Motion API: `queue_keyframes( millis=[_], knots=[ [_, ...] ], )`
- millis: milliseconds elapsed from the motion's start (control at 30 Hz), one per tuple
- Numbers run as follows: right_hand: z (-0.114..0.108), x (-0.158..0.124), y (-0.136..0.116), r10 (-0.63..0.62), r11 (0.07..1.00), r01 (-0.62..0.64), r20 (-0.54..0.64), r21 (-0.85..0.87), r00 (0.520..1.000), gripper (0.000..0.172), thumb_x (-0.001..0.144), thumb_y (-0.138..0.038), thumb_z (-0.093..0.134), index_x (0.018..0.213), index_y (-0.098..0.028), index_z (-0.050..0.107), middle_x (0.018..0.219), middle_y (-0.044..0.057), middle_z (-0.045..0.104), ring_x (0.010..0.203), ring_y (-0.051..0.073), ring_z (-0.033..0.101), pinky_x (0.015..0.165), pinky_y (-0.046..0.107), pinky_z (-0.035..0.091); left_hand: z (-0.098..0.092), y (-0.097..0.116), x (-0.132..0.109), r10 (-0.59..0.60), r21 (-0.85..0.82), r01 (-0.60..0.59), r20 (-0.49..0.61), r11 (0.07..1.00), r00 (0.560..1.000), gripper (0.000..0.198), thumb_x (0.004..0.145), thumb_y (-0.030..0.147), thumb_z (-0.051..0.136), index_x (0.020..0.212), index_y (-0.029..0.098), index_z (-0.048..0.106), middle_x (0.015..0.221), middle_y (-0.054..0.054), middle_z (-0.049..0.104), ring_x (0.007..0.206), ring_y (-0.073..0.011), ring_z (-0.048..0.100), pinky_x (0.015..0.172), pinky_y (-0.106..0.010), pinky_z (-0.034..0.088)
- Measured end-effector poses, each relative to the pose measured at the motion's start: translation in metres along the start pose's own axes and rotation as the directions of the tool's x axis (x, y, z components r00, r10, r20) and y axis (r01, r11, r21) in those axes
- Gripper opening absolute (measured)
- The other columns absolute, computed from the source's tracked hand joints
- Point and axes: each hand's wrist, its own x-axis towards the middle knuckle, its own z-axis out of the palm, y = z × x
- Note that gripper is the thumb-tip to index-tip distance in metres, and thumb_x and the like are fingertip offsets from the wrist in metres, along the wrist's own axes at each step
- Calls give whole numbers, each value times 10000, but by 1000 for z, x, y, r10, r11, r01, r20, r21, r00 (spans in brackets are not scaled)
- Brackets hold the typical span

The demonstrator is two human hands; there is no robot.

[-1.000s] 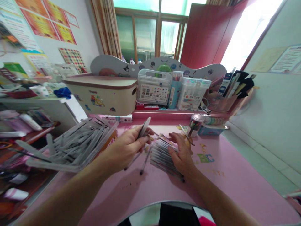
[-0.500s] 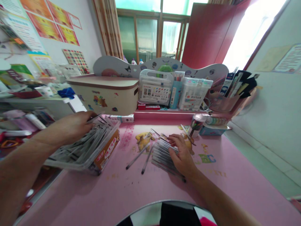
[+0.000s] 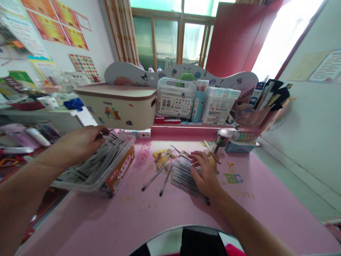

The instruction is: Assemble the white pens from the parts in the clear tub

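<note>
My left hand is above a clear plastic tub heaped with pens. Its fingers pinch a slim dark-tipped stick, which looks like a pen; most of it is hidden by the hand. On the pink desk, my right hand lies over a row of clear-barrelled pens, thumb and fingers apart, touching the near right side of the row. Two loose pens slant on the desktop left of that row.
A lidded cream box, a marker case and a clear case of markers line the shelf behind. At the right back stand a clear jar, a blue box and a pink pen holder.
The thin pen in my left fingers has tilted a little and sticks out further to the right. My right hand has stayed on the row of pens. The view has shifted slightly.
</note>
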Motion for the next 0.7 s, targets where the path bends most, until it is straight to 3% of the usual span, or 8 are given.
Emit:
queue_keyframes(
  millis=[200,267,367,433,500,567,633,700],
  knots=[
    [0,1,1,10,1000,-10,-5,4,1000,348,840,-89,479,1157,-202,569,1208,100,516,949,188,573,810,366,535,6,-1,-3,44,36,-42,-71,998,996,410,881,283,388,1164,69,595,1038,-126,658,935,-252,625,909,-384,465],
    [0,0,2,11,1000,-11,-4,1,1000,350,837,-87,479,1154,-202,571,1210,99,516,947,187,573,812,366,534,4,5,-8,30,84,-16,-168,996,985,394,889,296,396,1135,80,614,1027,-126,636,947,-253,616,917,-394,467],
    [0,0,2,8,1000,-8,-9,-2,1000,350,833,-87,480,1150,-202,574,1207,97,518,946,186,576,813,364,534,1,25,-24,44,120,11,-441,993,896,396,922,349,381,1097,89,624,1067,-146,603,1031,-290,582,950,-425,451],
    [0,0,2,4,1000,-4,-13,-5,1000,350,832,-88,480,1148,-203,576,1200,96,521,945,187,579,812,361,535,6,47,-37,122,79,-95,-524,992,843,387,943,353,369,1087,98,621,1065,-146,610,1055,-296,569,970,-428,436],
    [1,0,3,5,1000,-6,-19,-9,1000,347,832,-88,478,1144,-203,577,1193,96,525,942,187,583,809,359,536,22,71,-49,242,-55,-296,-442,954,863,329,949,330,389,1074,141,628,1067,-119,639,1000,-254,597,945,-380,449],
    [1,1,3,10,1000,-11,-25,-16,1000,344,832,-87,476,1140,-200,577,1190,97,525,936,184,587,806,358,537,48,94,-56,346,-213,-393,-224,895,911,270,934,268,411,1037,182,645,1028,-92,664,915,-220,626,859,-335,477],
    [1,1,4,10,1000,-11,-33,-18,999,345,830,-84,474,1140,-197,575,1191,100,523,928,181,589,801,355,540,75,114,-58,394,-276,-389,-40,879,918,236,894,206,450,1011,179,654,1052,-105,672,977,-238,627,887,-353,462],
    [1,1,4,4,1000,-5,-39,-22,999,351,826,-82,474,1143,-198,571,1189,101,524,924,181,590,793,350,543,98,127,-55,357,-261,-327,76,908,931,245,859,191,493,1049,163,646,1080,-132,667,1022,-265,620,899,-374,449]
  ],
)
